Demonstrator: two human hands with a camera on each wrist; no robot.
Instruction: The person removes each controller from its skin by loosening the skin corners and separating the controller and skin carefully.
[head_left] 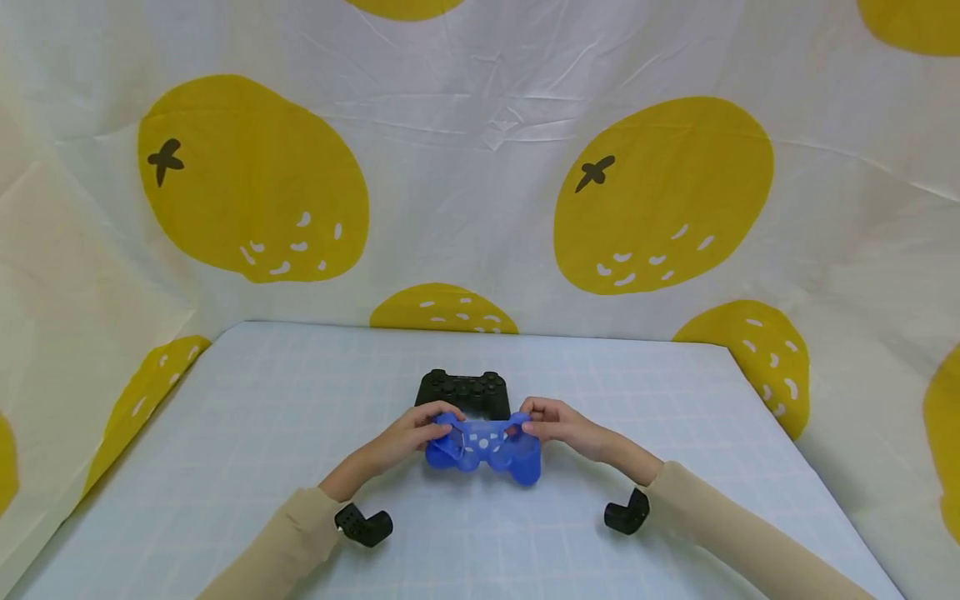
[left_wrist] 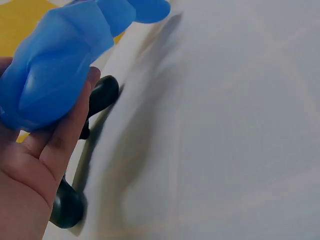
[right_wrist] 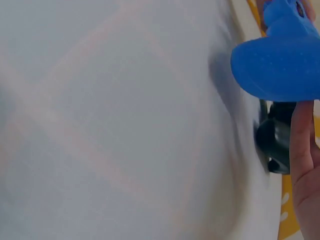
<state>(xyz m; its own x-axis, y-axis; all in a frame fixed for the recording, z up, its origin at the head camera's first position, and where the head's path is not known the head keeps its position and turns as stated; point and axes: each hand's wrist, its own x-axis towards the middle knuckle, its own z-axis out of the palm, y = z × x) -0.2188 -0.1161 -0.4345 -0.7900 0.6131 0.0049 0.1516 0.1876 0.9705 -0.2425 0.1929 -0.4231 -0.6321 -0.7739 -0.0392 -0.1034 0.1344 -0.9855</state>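
Note:
Between my two hands a blue silicone controller cover [head_left: 487, 446] is held up over the table, its button cut-outs facing me. At its left end my left hand [head_left: 416, 432] pinches the edge between thumb and fingers. My right hand [head_left: 561, 425] grips the upper right corner the same way. The left wrist view shows the soft cover [left_wrist: 60, 65] creased and sagging against the left fingers. In the right wrist view a rounded grip end of the cover [right_wrist: 275, 67] sits above the right fingers. Just behind lies a black game controller [head_left: 463, 390], its lower part partly hidden by the cover.
The table [head_left: 300, 375] has a pale checked cloth. Behind it hangs a white curtain [head_left: 480, 208] with large yellow fruit prints, which also runs along both sides. A black wrist camera [head_left: 365, 525] is on the left sleeve, another black camera [head_left: 627, 512] on the right.

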